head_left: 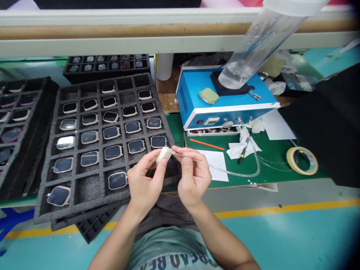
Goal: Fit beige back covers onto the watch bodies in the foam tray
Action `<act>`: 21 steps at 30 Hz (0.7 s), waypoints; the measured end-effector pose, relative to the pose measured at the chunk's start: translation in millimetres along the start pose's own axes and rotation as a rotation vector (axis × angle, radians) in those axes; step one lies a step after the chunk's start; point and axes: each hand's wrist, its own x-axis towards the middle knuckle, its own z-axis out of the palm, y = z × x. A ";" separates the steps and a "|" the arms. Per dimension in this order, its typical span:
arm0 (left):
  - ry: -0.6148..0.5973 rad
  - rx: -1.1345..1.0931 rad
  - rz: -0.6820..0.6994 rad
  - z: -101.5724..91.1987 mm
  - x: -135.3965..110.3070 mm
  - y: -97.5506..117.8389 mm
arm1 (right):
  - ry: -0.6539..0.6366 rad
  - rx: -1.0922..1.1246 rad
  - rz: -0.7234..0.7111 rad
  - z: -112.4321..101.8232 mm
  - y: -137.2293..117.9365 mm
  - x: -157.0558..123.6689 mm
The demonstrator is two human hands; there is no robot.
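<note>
At the green surface (274, 148), pinching watch (163, 154) in left hand (145, 178), tube (242, 175) in right hand (194, 176); likely light, stiff watch, best taken by its edges.

Two grips (144, 183) (194, 180), one tape roll (290, 157)

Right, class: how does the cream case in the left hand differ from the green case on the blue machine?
Colour: the cream case is off-white, the green case a muted green.
Pose: the left hand holds the cream case tilted up; the green case lies on the blue machine.
Tube: the clear tube leads to the cream case, not the green case.
Both have rounded corners.
</note>
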 end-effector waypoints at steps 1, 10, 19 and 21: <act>0.003 0.004 0.003 -0.2 0.3 -0.2 | -0.001 0.007 -0.001 0.2 -0.2 0.2; 0.019 0.046 0.007 -1.8 2.5 -1.7 | -0.020 -0.016 0.014 0.8 -0.2 2.3; 0.034 0.081 -0.008 -2.4 4.7 -2.3 | -0.039 0.032 0.012 2.6 -0.4 6.4; 0.034 0.073 -0.011 -1.9 4.9 -2.4 | -0.043 0.047 0.007 2.8 -0.5 6.8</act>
